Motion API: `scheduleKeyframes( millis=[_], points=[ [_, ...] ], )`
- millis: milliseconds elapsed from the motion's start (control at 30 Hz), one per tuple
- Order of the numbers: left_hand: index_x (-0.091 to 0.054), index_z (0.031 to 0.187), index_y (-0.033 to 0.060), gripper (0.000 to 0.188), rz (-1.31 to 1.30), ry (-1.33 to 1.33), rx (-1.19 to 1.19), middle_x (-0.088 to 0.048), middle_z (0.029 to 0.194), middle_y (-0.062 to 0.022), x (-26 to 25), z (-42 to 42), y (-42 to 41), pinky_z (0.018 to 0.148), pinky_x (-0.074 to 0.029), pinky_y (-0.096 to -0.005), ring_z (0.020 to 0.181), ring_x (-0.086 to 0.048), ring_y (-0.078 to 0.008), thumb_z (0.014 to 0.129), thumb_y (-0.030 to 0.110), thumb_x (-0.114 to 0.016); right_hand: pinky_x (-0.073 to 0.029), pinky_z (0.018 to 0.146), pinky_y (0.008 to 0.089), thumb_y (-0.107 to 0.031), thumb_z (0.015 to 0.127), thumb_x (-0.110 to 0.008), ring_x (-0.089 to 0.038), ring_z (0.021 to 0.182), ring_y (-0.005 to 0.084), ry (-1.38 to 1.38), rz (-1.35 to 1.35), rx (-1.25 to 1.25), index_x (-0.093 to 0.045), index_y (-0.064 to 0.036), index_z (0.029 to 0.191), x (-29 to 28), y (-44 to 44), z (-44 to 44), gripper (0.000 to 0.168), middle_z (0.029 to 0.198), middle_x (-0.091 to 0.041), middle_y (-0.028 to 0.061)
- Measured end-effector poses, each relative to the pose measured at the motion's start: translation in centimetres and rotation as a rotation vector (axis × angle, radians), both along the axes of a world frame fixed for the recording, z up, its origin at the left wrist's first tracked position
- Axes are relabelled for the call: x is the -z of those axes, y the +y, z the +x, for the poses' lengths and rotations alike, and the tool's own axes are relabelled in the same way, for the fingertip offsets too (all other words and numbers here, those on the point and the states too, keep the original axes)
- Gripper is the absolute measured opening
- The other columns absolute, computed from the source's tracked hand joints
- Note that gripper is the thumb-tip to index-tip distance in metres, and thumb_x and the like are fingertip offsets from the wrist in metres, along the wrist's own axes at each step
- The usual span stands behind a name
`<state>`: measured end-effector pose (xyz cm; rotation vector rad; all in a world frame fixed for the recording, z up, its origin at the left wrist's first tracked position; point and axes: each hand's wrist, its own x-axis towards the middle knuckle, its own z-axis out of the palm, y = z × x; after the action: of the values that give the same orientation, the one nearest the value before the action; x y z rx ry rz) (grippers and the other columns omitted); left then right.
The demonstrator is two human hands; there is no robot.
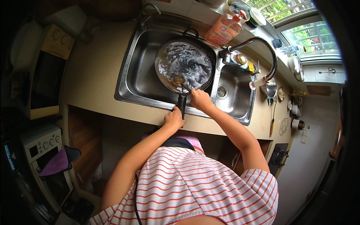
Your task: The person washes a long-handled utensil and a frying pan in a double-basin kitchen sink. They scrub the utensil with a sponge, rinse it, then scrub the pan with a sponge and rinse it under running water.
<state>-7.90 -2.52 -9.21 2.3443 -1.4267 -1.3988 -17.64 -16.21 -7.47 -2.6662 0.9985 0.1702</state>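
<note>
A dark wok [185, 66] with foamy water in it rests over the large basin of a steel double sink [140, 81]. My left hand [175, 118] grips the wok's black handle [182, 104] at the counter's front edge. In my right hand [200, 99] is the handle of a brush or scrubber [178, 81], whose brownish head lies against the near inner wall of the wok. The brush head is partly under suds, so its exact kind is unclear.
A curved faucet [260, 40] arches over the small right basin. Behind the sink stands an orange soap pump bottle [223, 29]. On the right counter are a metal pot [270, 87], a long-handled utensil [272, 126] and a glass lid [284, 125]. An oven [49, 76] stands left.
</note>
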Motion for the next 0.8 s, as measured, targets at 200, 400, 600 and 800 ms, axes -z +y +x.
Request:
scheduleKeyframes(
  millis=[200, 400, 600, 800],
  points=[
    [-0.039, 0.108, -0.0112, 0.067, -0.006, 0.007, -0.001, -0.064, 0.091, -0.0234, -0.4, 0.1, -0.1, 0.076, -0.051, -0.0412, 0.087, -0.064, -0.0343, 0.066, 0.032, -0.069, -0.049, 0.045, 0.0373, -0.008, 0.081, -0.049, -0.062, 0.053, 0.0271, 0.119, -0.280, -0.100, -0.058, 0.008, 0.097, 2.4, -3.7, -2.4, 0.024, 0.060, -0.061, 0.0129],
    [-0.040, 0.106, -0.0102, 0.066, -0.010, 0.008, -0.013, -0.064, 0.090, -0.0228, -0.4, 0.0, -0.1, 0.075, -0.051, -0.0413, 0.086, -0.064, -0.0344, 0.065, 0.032, -0.068, -0.048, 0.042, 0.0321, -0.007, 0.079, -0.051, -0.062, 0.050, 0.0220, 0.245, -0.460, -0.096, -0.055, 0.012, 0.108, 3.8, -7.0, -2.2, 0.035, 0.057, -0.061, 0.0116],
    [-0.040, 0.107, -0.0106, 0.068, -0.033, -0.012, -0.014, -0.064, 0.090, -0.0227, -0.1, 0.0, 0.0, 0.074, -0.052, -0.0413, 0.085, -0.064, -0.0340, 0.064, 0.033, -0.069, -0.048, 0.042, 0.0312, -0.006, 0.079, -0.051, -0.062, 0.050, 0.0212, 0.254, -0.541, -0.031, -0.057, 0.012, 0.104, 4.4, -7.8, -1.2, 0.031, 0.055, -0.060, 0.0114],
    [-0.039, 0.110, -0.0099, 0.070, -0.008, -0.027, 0.007, -0.064, 0.093, -0.0194, -0.4, 0.0, -0.1, 0.073, -0.052, -0.0400, 0.086, -0.065, -0.0308, 0.065, 0.033, -0.070, -0.051, 0.048, 0.0352, -0.007, 0.079, -0.049, -0.065, 0.057, 0.0267, 0.192, -0.289, -0.007, -0.057, 0.007, 0.089, 2.9, -4.4, -1.4, 0.019, 0.063, -0.062, 0.0141]
  ],
)
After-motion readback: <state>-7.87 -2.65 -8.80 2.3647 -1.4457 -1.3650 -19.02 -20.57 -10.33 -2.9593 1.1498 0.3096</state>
